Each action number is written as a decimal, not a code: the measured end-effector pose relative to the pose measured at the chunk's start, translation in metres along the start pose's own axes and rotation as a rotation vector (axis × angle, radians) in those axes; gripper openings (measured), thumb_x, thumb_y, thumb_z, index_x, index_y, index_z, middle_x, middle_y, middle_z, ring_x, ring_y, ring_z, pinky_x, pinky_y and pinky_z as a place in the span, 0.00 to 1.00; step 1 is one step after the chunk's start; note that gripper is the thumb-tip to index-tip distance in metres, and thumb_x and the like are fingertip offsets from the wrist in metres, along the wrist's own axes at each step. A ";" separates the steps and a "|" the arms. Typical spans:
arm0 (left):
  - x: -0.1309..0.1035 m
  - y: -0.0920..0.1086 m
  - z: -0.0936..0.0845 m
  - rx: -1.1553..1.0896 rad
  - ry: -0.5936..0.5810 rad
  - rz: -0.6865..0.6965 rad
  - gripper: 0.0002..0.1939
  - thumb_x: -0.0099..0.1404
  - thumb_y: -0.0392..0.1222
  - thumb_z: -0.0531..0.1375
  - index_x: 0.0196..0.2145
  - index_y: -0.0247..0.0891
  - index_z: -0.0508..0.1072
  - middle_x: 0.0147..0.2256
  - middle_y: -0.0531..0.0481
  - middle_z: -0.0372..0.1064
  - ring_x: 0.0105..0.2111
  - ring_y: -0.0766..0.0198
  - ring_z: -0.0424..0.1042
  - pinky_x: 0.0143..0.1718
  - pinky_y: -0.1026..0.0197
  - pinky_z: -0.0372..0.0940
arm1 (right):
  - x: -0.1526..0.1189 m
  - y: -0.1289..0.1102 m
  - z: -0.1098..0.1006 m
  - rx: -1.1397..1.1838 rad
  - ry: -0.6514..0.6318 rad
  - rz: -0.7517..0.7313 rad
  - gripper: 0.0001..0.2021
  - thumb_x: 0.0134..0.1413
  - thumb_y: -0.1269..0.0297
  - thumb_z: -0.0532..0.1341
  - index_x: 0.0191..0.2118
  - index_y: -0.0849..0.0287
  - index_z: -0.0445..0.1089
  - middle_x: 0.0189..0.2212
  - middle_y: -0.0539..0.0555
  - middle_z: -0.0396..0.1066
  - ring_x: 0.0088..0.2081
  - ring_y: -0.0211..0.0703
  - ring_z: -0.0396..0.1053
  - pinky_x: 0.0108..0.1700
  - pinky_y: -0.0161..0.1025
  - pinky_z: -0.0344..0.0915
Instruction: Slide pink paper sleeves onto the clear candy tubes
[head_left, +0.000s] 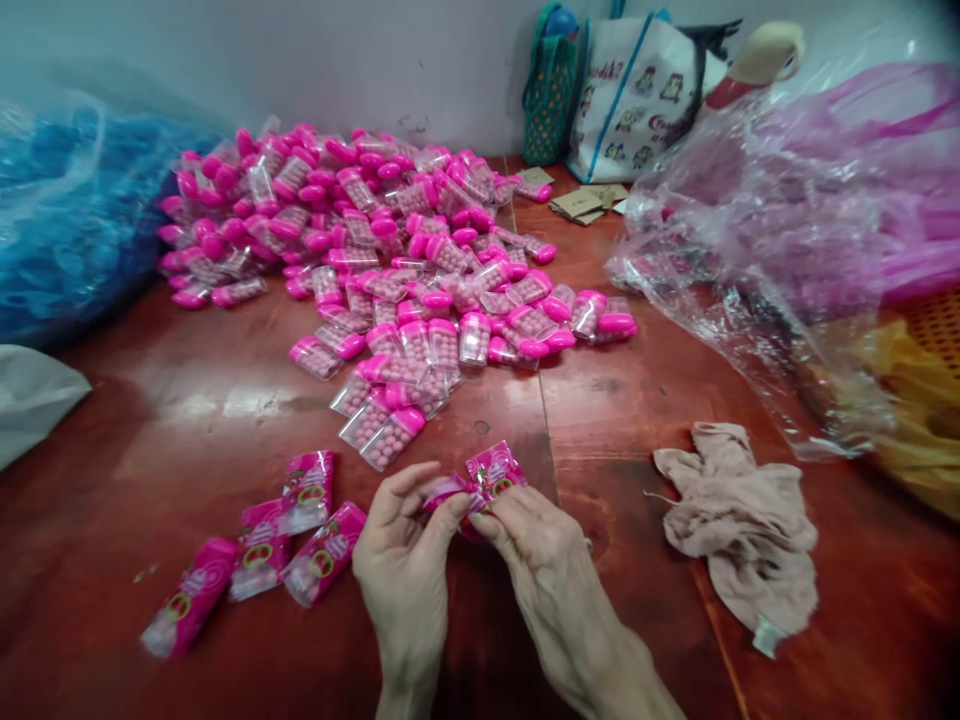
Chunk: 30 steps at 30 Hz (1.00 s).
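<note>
My left hand and my right hand meet low in the middle of the view. Between them is a pink printed wrapper, pinched by the fingertips of both hands; whether a container is inside it cannot be made out. Left of my hands lie several containers in pink printed sleeves. Beyond my fingers, a small group of clear containers with pink caps and pale pink balls sits at the near edge of a large pile.
A crumpled beige cloth lies on the red-brown wooden surface at right. Blue plastic is at left, clear and pink plastic at right. Against the wall stand a white bag and a green holder. Cardboard pieces lie before them.
</note>
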<state>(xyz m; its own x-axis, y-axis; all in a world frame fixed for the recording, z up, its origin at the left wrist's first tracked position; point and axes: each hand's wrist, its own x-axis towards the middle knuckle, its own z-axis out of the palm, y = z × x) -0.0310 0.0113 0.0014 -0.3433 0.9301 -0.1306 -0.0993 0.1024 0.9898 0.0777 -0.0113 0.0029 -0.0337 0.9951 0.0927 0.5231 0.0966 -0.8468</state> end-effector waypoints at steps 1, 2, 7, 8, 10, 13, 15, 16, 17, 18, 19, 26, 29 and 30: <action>0.000 0.002 -0.001 0.041 0.008 0.055 0.13 0.48 0.31 0.66 0.32 0.41 0.74 0.27 0.57 0.72 0.27 0.71 0.70 0.29 0.73 0.65 | 0.000 0.000 0.000 -0.005 -0.020 -0.015 0.13 0.62 0.67 0.51 0.26 0.58 0.66 0.24 0.50 0.66 0.28 0.39 0.64 0.30 0.35 0.60; 0.000 0.003 -0.003 0.075 0.000 0.098 0.10 0.48 0.31 0.66 0.29 0.40 0.74 0.26 0.57 0.72 0.27 0.71 0.70 0.29 0.73 0.65 | 0.000 0.000 0.001 -0.009 -0.036 -0.035 0.13 0.62 0.67 0.51 0.27 0.58 0.65 0.24 0.50 0.66 0.27 0.39 0.64 0.30 0.35 0.60; 0.009 0.005 -0.014 0.045 -0.123 -0.043 0.06 0.47 0.33 0.67 0.26 0.38 0.74 0.25 0.55 0.71 0.26 0.68 0.69 0.28 0.69 0.65 | 0.002 0.004 0.002 -0.130 -0.005 -0.064 0.13 0.62 0.66 0.50 0.27 0.57 0.65 0.25 0.51 0.67 0.28 0.40 0.64 0.29 0.35 0.60; 0.012 0.005 -0.016 0.032 -0.172 -0.104 0.06 0.47 0.33 0.67 0.26 0.38 0.75 0.24 0.54 0.71 0.25 0.68 0.69 0.27 0.69 0.65 | 0.003 0.005 0.002 -0.155 0.010 -0.071 0.15 0.63 0.64 0.49 0.26 0.57 0.66 0.25 0.51 0.67 0.28 0.41 0.64 0.28 0.35 0.59; 0.018 0.006 -0.019 0.024 -0.312 -0.174 0.04 0.48 0.35 0.66 0.25 0.36 0.76 0.24 0.53 0.71 0.25 0.67 0.69 0.28 0.68 0.64 | 0.005 0.007 0.003 -0.178 0.038 -0.105 0.18 0.64 0.60 0.46 0.27 0.58 0.67 0.24 0.53 0.67 0.27 0.42 0.64 0.26 0.35 0.59; 0.023 0.008 -0.018 -0.053 -0.391 -0.200 0.04 0.50 0.37 0.65 0.21 0.34 0.76 0.27 0.49 0.72 0.30 0.64 0.69 0.32 0.66 0.64 | 0.005 0.007 0.004 -0.184 0.032 -0.187 0.20 0.64 0.60 0.45 0.27 0.58 0.68 0.24 0.53 0.69 0.26 0.41 0.65 0.27 0.35 0.60; 0.022 0.011 -0.016 -0.173 -0.344 -0.282 0.05 0.51 0.38 0.65 0.21 0.34 0.75 0.29 0.48 0.72 0.31 0.63 0.69 0.32 0.65 0.64 | 0.003 0.006 0.000 -0.164 -0.010 -0.215 0.19 0.64 0.60 0.47 0.26 0.58 0.67 0.22 0.51 0.69 0.26 0.40 0.66 0.28 0.35 0.60; 0.021 0.013 -0.014 -0.228 -0.321 -0.339 0.05 0.51 0.38 0.65 0.21 0.34 0.75 0.28 0.48 0.71 0.30 0.63 0.68 0.31 0.64 0.64 | 0.003 0.004 -0.004 -0.148 -0.027 -0.225 0.19 0.63 0.59 0.48 0.25 0.57 0.68 0.22 0.50 0.69 0.26 0.39 0.67 0.28 0.34 0.61; 0.020 0.016 -0.013 -0.266 -0.304 -0.393 0.06 0.51 0.39 0.65 0.21 0.34 0.74 0.27 0.49 0.71 0.28 0.63 0.68 0.30 0.64 0.64 | 0.005 0.003 -0.011 -0.136 -0.032 -0.227 0.18 0.63 0.59 0.49 0.24 0.57 0.68 0.21 0.49 0.69 0.25 0.38 0.67 0.28 0.34 0.61; 0.021 0.018 -0.012 -0.285 -0.276 -0.418 0.06 0.50 0.40 0.65 0.22 0.34 0.74 0.26 0.49 0.70 0.27 0.64 0.67 0.28 0.64 0.64 | 0.009 0.003 -0.020 -0.137 -0.023 -0.210 0.18 0.62 0.58 0.50 0.25 0.56 0.69 0.22 0.48 0.69 0.25 0.37 0.67 0.28 0.33 0.62; 0.023 0.021 -0.011 -0.289 -0.225 -0.404 0.07 0.50 0.41 0.65 0.22 0.34 0.74 0.25 0.49 0.70 0.26 0.64 0.67 0.28 0.64 0.64 | 0.017 0.003 -0.031 -0.147 0.005 -0.201 0.16 0.61 0.58 0.52 0.26 0.55 0.70 0.22 0.47 0.70 0.25 0.36 0.67 0.27 0.32 0.62; 0.087 0.031 0.004 -0.063 0.239 0.165 0.04 0.50 0.38 0.62 0.22 0.36 0.70 0.19 0.58 0.64 0.22 0.69 0.62 0.27 0.66 0.59 | 0.141 0.041 -0.105 -0.457 0.452 0.186 0.26 0.58 0.50 0.50 0.54 0.65 0.62 0.52 0.68 0.60 0.54 0.62 0.54 0.49 0.60 0.53; 0.111 0.021 0.019 0.030 0.252 0.209 0.07 0.51 0.39 0.60 0.19 0.36 0.68 0.17 0.58 0.60 0.20 0.68 0.59 0.24 0.65 0.56 | 0.179 0.055 -0.099 -0.508 0.431 0.258 0.28 0.56 0.45 0.50 0.49 0.65 0.68 0.49 0.69 0.62 0.53 0.68 0.54 0.47 0.66 0.50; 0.115 0.017 0.024 0.057 0.245 0.220 0.07 0.51 0.39 0.59 0.19 0.36 0.68 0.17 0.58 0.60 0.20 0.68 0.59 0.24 0.65 0.56 | 0.184 0.057 -0.093 -0.523 0.409 0.262 0.27 0.54 0.44 0.50 0.45 0.63 0.71 0.48 0.67 0.64 0.52 0.68 0.55 0.47 0.67 0.49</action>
<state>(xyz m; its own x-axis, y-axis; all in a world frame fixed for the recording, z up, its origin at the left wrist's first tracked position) -0.0495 0.1282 0.0042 -0.5657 0.8204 0.0833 0.0524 -0.0650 0.9965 0.1804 0.1753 0.0197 0.4176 0.8873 0.1959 0.8136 -0.2691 -0.5153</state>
